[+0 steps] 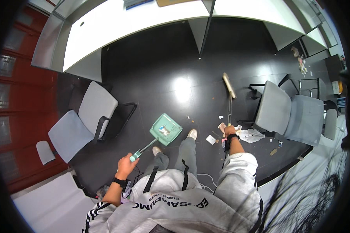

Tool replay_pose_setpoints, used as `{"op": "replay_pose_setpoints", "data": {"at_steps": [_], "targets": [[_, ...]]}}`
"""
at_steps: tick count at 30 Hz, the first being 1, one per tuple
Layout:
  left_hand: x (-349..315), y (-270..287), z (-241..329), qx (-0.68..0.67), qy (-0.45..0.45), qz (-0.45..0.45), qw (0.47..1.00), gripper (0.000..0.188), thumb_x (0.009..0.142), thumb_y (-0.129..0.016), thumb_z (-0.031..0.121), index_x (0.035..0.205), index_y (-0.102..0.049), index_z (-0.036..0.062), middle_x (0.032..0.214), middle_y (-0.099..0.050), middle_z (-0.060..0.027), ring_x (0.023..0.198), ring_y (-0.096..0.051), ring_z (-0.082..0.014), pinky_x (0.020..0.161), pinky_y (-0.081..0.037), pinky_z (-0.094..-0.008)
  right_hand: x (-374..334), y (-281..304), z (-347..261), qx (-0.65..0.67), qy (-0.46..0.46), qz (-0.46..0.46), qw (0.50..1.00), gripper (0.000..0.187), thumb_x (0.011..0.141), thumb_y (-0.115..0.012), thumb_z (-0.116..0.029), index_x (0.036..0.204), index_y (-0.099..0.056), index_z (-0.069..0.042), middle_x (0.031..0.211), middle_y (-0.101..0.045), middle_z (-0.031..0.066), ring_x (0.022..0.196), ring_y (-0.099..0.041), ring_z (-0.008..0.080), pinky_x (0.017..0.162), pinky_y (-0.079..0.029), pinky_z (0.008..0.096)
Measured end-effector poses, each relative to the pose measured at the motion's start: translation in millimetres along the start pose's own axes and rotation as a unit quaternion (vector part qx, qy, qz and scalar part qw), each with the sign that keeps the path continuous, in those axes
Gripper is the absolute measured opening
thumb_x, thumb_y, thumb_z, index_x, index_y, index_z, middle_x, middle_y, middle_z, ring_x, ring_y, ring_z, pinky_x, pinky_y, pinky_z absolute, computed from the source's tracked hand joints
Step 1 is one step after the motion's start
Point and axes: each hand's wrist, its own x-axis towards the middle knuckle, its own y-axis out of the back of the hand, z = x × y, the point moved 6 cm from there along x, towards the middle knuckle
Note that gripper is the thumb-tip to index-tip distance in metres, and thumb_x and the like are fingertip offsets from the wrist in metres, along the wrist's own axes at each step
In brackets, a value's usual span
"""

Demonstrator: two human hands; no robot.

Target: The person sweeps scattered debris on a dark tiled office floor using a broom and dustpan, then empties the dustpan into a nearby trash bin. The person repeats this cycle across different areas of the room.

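My left hand point(126, 165) is closed round the handle of a mint-green dustpan point(175, 131), whose pan rests on the dark floor in front of my feet. Some litter lies inside the pan. On the other side, my right hand point(230, 130) grips the stick of a broom point(228, 86). The broom's pale, narrow head is out ahead on the floor, away from the litter. Paper scraps point(210, 139) and a crumpled white plastic bag point(250, 135) lie on the floor around and beyond my right hand.
A grey office chair point(83, 116) stands at the left, another point(275, 105) at the right. White desks point(155, 19) with dividers run along the far side. More litter point(300, 62) is scattered at the far right. A white cable point(207, 177) lies by my legs.
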Motion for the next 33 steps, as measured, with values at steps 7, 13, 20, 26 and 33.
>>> {"op": "replay_pose_setpoints", "data": {"at_steps": [7,13,20,26,33], "targets": [[20.4,-12.2,40.7,0.024,-0.026,-0.023,0.999,0.032,0.079,-0.063,0.035,0.081,-0.053,0.0055,0.078,-0.064,-0.0175,0.075,-0.060,-0.0400,0.064,-0.047,-0.0489,-37.2,-29.5,9.7,-0.220,0.101,-0.050,0.969,0.026,0.076,-0.055,-0.017,0.092,-0.063,0.002,0.098,-0.064,0.0246,0.097,-0.062,0.0362,0.081,-0.050,0.0422],[32.6,2.9,44.7,0.059,-0.099,-0.026,0.993,0.030,0.079,-0.064,0.034,0.082,-0.054,0.0056,0.076,-0.064,-0.0181,0.072,-0.061,-0.0392,0.063,-0.048,-0.0487,-138.6,-70.8,61.4,-0.163,0.013,-0.065,0.984,0.032,0.080,-0.057,-0.023,0.102,-0.055,0.000,0.103,-0.062,0.0225,0.099,-0.061,0.0373,0.084,-0.049,0.0424],[50.3,15.9,12.7,0.074,-0.237,-0.012,0.969,0.026,0.077,-0.063,0.028,0.084,-0.056,0.0038,0.072,-0.063,-0.0181,0.067,-0.062,-0.0374,0.061,-0.050,-0.0484,-294.4,-155.5,68.2,-0.171,0.009,-0.142,0.975,0.031,0.076,-0.059,-0.021,0.097,-0.063,0.002,0.099,-0.065,0.0222,0.097,-0.063,0.0328,0.081,-0.050,0.0391],[55.7,18.4,-23.1,0.025,-0.276,-0.015,0.961,0.027,0.078,-0.061,0.028,0.081,-0.056,0.0025,0.073,-0.063,-0.0198,0.070,-0.062,-0.0387,0.063,-0.049,-0.0479,-393.0,-243.7,55.2,0.012,-0.068,-0.245,0.967,0.026,0.074,-0.050,-0.012,0.089,-0.060,0.006,0.067,-0.059,0.0158,0.049,-0.056,0.0214,0.042,-0.042,0.0356],[35.4,17.6,-31.4,0.035,-0.283,-0.018,0.958,0.025,0.075,-0.062,0.024,0.086,-0.059,0.0011,0.076,-0.065,-0.0184,0.074,-0.064,-0.0351,0.067,-0.051,-0.0449,-459.5,-217.2,80.8,0.108,-0.040,-0.277,0.954,0.016,0.075,-0.048,-0.009,0.085,-0.056,0.002,0.051,-0.048,0.0056,0.036,-0.042,0.0148,0.034,-0.029,0.0316]]}}
